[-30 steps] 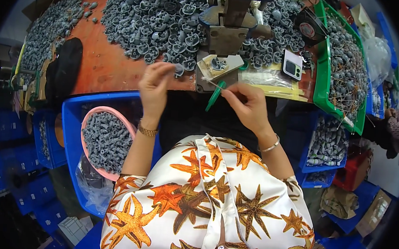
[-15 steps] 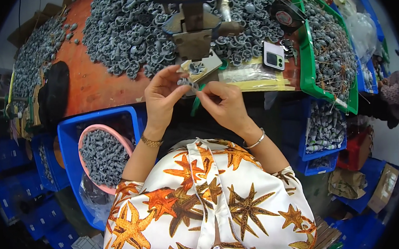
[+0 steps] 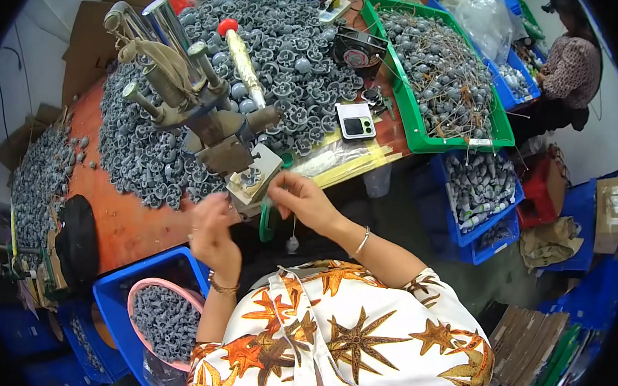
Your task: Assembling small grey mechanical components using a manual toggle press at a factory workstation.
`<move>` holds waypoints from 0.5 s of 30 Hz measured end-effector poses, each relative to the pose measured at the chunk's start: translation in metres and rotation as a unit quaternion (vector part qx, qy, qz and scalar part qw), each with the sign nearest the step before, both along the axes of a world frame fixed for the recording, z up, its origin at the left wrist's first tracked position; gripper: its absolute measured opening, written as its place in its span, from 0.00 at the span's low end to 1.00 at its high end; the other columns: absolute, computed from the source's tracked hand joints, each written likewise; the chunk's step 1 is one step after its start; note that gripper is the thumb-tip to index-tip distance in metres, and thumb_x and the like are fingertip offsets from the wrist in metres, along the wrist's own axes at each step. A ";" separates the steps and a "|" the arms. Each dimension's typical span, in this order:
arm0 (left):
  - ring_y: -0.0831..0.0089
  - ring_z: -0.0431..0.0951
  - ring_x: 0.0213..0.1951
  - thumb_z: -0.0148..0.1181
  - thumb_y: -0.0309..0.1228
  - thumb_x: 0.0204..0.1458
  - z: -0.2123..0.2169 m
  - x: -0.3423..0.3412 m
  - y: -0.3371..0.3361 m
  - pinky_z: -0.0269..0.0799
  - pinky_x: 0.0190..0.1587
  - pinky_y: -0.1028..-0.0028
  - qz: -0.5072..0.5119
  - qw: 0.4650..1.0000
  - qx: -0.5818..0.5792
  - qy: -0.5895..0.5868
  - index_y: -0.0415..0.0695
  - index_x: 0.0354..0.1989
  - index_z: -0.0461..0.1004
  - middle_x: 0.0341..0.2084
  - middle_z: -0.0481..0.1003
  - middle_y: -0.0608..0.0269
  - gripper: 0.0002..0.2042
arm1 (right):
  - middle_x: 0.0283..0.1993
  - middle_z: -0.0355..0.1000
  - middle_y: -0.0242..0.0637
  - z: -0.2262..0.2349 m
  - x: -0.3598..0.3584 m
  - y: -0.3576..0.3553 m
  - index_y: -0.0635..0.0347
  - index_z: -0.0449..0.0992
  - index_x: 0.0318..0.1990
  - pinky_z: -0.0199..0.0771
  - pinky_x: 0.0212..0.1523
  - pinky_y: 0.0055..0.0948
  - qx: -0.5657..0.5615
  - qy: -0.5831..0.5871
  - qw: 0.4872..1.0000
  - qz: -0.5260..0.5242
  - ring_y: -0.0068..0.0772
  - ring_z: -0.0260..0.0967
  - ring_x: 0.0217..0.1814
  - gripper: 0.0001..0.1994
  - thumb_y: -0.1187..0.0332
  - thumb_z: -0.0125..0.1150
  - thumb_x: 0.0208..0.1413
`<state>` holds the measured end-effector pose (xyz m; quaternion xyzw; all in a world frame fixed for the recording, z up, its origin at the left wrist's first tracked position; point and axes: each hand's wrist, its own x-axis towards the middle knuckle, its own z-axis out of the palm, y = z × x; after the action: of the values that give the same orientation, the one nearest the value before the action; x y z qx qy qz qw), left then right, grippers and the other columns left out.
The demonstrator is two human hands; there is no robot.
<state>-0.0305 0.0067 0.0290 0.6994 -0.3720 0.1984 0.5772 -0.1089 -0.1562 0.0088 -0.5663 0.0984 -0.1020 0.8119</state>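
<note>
Head view is taking in a long orange workbench [image 3: 119, 227] that is carrying a wide heap of small grey moulded parts [image 3: 275, 49]. At the far right, a green tray [image 3: 406, 107] is holding more grey pieces with wires, and blue bins [image 3: 482, 203] are sitting below it. Near the left, a blue crate [image 3: 108, 290] is holding a pink basin [image 3: 140, 296] full of the same grey parts. A metal hand press [image 3: 201, 108] with a red-knobbed lever is standing at the bench edge, its small plate [image 3: 253, 179] facing the person. A phone [image 3: 356, 121] is lying just right of the press.

The right hand [image 3: 301, 199] is hovering just beside that plate, its fingers pinching together on something too small to make out; a green tool [image 3: 267, 222] is hanging just below it. The left hand [image 3: 211, 233] is sitting near the bench edge, fingers curling inward; I cannot tell whether it is holding anything.
</note>
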 end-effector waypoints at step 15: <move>0.67 0.74 0.24 0.62 0.21 0.46 -0.011 -0.004 -0.006 0.68 0.27 0.74 -0.047 0.976 0.158 0.142 0.36 0.37 0.75 0.29 0.73 0.56 0.09 | 0.27 0.70 0.28 0.011 0.020 0.008 0.65 0.67 0.43 0.66 0.26 0.16 -0.159 0.043 0.986 0.036 0.14 0.65 0.27 0.11 0.70 0.58 0.57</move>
<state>-0.0340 0.0002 0.0180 0.7844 -0.3455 0.0083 0.5151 -0.0893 -0.1482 0.0196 -0.6951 0.0957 -0.0626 0.7098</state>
